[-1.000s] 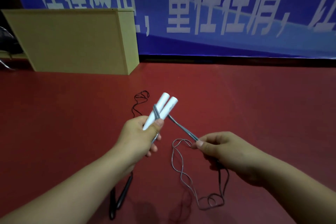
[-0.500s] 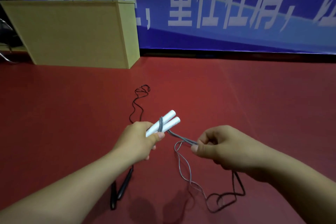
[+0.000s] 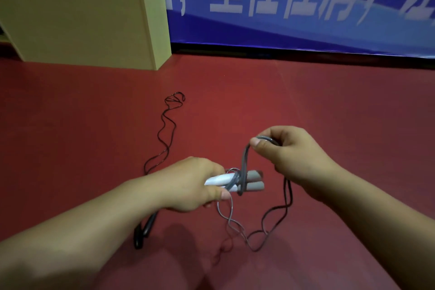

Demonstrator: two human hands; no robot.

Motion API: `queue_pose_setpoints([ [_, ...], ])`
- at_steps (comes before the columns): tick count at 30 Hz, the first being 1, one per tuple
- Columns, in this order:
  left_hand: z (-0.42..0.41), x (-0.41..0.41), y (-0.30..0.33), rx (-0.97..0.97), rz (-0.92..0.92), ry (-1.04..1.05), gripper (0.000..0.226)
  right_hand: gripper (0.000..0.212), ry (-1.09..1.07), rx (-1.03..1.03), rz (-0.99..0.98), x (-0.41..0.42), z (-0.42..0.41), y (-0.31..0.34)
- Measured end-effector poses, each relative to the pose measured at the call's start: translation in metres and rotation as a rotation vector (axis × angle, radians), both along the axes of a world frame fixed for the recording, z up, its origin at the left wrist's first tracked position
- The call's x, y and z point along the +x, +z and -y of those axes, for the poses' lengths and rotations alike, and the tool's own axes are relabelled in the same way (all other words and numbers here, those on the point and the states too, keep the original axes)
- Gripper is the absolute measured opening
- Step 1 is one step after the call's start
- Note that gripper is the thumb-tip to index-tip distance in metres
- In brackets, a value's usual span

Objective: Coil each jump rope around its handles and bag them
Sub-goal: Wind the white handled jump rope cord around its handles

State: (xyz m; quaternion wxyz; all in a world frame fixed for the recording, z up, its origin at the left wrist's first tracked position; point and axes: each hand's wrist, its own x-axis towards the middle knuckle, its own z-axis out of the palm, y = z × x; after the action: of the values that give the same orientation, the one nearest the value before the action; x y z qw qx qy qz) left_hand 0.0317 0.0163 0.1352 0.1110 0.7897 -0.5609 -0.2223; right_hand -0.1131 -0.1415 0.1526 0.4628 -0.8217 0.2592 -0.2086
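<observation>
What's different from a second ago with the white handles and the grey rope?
The right hand lifted its pinched grey rope up above the pair of white cylindrical handles, carrying another turn around them. The left hand tipped the handles from pointing up-away to lying roughly level, pointing right. Both grips stayed; the black jump rope remains on the red floor.

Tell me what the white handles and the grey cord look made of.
White handles: probably hard plastic, smooth with a slight sheen; their grey ends look matte. Grey cord: likely plastic-coated or rubbery, thin, bending in soft loops where the right hand pulls it.
</observation>
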Motion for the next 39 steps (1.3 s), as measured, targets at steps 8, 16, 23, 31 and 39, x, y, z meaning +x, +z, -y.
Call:
queue_pose_setpoints([
  [8,-0.003,-0.013,0.012,-0.04,-0.333,-0.156,0.011,0.033,-0.055,-0.134,-0.14,-0.006,0.014,-0.009],
  [16,-0.005,-0.009,0.012,-0.177,-0.64,-0.072,0.011,0.019,0.073,0.216,-0.058,-0.008,0.008,-0.011],
  [23,-0.005,-0.006,0.01,-0.368,-0.877,0.267,0.013,0.029,0.086,0.383,-0.18,0.008,-0.007,-0.02],
  [31,-0.004,0.013,0.004,-0.55,-0.835,0.6,0.018,0.032,0.059,0.459,-0.171,0.009,-0.004,-0.015],
  [39,-0.004,0.018,-0.008,-0.465,-0.726,0.677,0.015,0.027,0.113,0.327,-0.286,0.007,-0.013,-0.008],
])
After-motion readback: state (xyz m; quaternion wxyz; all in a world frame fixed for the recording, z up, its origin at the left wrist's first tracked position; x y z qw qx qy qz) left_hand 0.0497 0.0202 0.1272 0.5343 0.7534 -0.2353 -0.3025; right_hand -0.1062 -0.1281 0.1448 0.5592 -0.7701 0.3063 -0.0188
